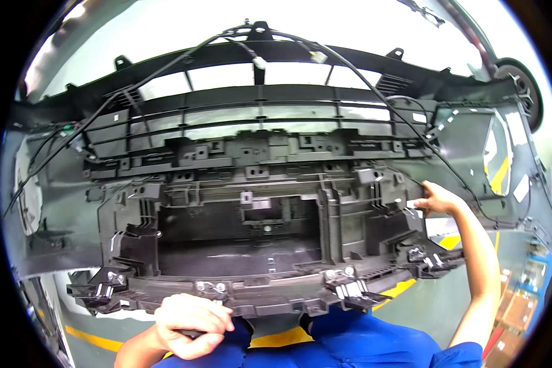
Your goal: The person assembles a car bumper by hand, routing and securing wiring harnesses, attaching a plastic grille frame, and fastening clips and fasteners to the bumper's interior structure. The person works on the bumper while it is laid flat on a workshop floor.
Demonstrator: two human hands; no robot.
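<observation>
A large black plastic air-guide frame (288, 190) with a wide opening lies in front of me against the inner side of a car bumper (80, 202). At its right side my right hand (437, 200) grips the frame's edge, fingers closed by a small white part. Just in front of the frame's near edge is my left hand (193, 322), with its fingers curled. A dark bit shows between thumb and fingers, but what it is stays hidden. Metal clips or bolts (210, 286) sit along the near edge.
A black cable harness (368, 83) with white connectors arches over the bumper's grille bars (227, 116). Cardboard boxes (515, 310) stand at the lower right. Yellow lines (95, 338) mark the floor. A wheel (524, 89) is at the far right.
</observation>
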